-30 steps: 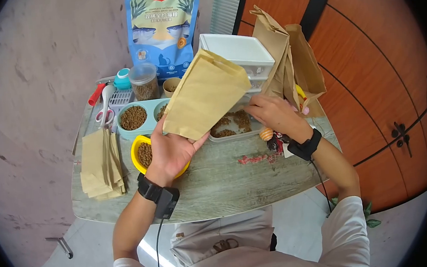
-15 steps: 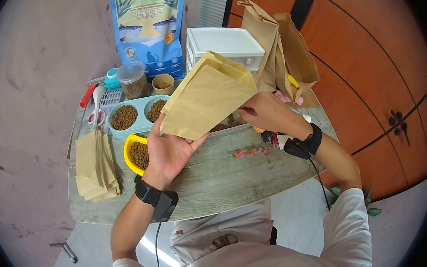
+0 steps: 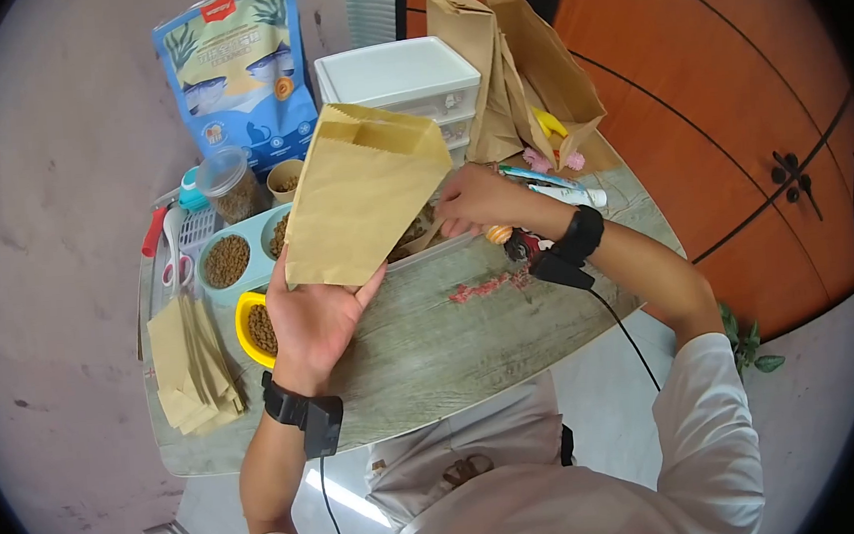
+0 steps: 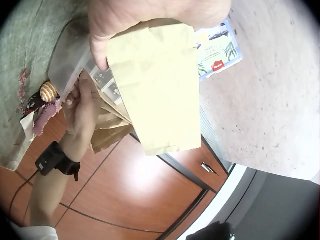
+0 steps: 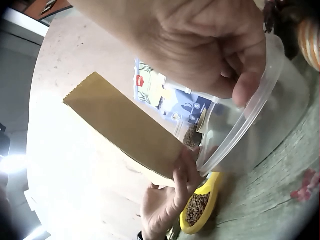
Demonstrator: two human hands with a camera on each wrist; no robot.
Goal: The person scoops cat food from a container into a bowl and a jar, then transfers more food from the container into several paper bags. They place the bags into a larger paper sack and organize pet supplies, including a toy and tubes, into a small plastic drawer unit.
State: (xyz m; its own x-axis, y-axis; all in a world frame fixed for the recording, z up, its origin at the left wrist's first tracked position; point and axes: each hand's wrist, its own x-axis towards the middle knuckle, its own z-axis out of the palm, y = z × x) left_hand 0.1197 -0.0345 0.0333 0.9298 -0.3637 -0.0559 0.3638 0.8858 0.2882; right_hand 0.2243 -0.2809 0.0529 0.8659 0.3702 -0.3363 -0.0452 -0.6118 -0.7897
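Note:
My left hand (image 3: 316,326) holds a tan paper bag (image 3: 357,207) by its lower end, thumb on one side and fingers on the other; the bag's zigzag-edged mouth faces up and gapes a little. Curled fingers of my right hand (image 3: 492,202) are at the rim of a clear plastic container (image 5: 237,135), thumb over the edge in the right wrist view. Brown pieces lie in that container, partly hidden behind the bag in the head view. The left wrist view shows the bag (image 4: 157,90) and my right hand (image 4: 82,107) beside the container.
Left lie a stack of paper bags (image 3: 189,371), a yellow bowl (image 3: 244,332) and a blue double bowl (image 3: 259,270) with kibble. Behind stand a jar (image 3: 232,187), a paper cup (image 3: 285,178), a blue pouch (image 3: 237,81), white drawers (image 3: 397,74) and brown bags (image 3: 477,72). Toys lie right.
The head view has turned, so the table's things sit further left. The bag stands more upright and its mouth gapes wider. My right hand stays by the container.

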